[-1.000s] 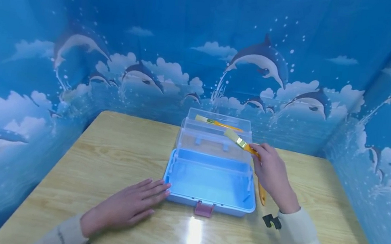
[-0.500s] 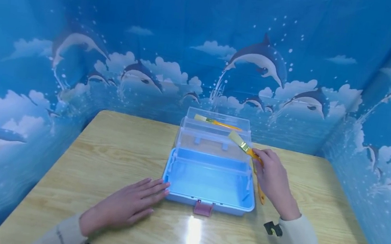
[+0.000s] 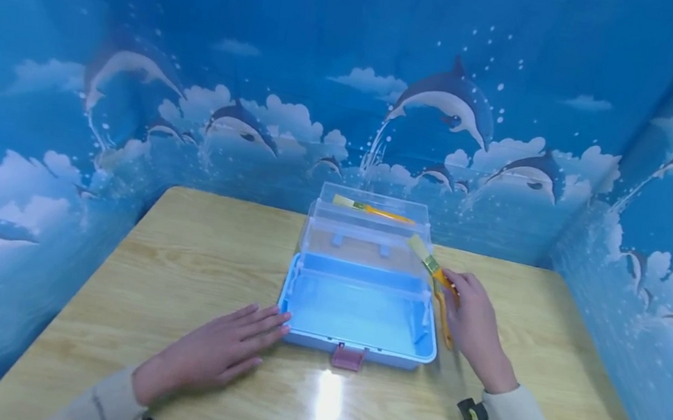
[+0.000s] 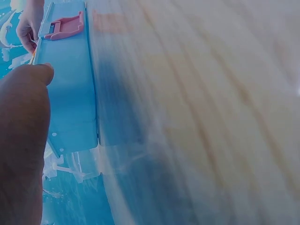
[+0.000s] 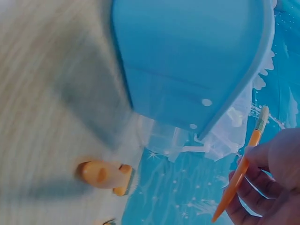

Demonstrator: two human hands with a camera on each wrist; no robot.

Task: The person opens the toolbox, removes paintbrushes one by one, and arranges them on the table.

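My right hand point(image 3: 476, 325) pinches the orange handle of a flat paintbrush point(image 3: 435, 265) with pale bristles. The brush is raised beside the box's right rim, bristles pointing up and left; the right wrist view shows thumb and fingers on the handle point(image 5: 236, 180). My left hand point(image 3: 219, 346) lies with extended fingers, fingertips at the left front corner of the open blue plastic box point(image 3: 362, 311). A second paintbrush point(image 3: 374, 210) rests crosswise at the clear raised lid and trays point(image 3: 364, 238). Right of the box, another orange handle point(image 3: 444, 320) lies on the table, its far end hidden.
A pink latch point(image 3: 348, 358) hangs at the box's front. The wood-grain table point(image 3: 212, 244) reaches back to a blue dolphin-print curtain point(image 3: 304, 59) that also encloses both sides. A bright light reflection crosses the table before the box.
My right hand has moved right and a little nearer with the paintbrush, whose bristles now point more steeply upward. My left hand stays at the box corner.
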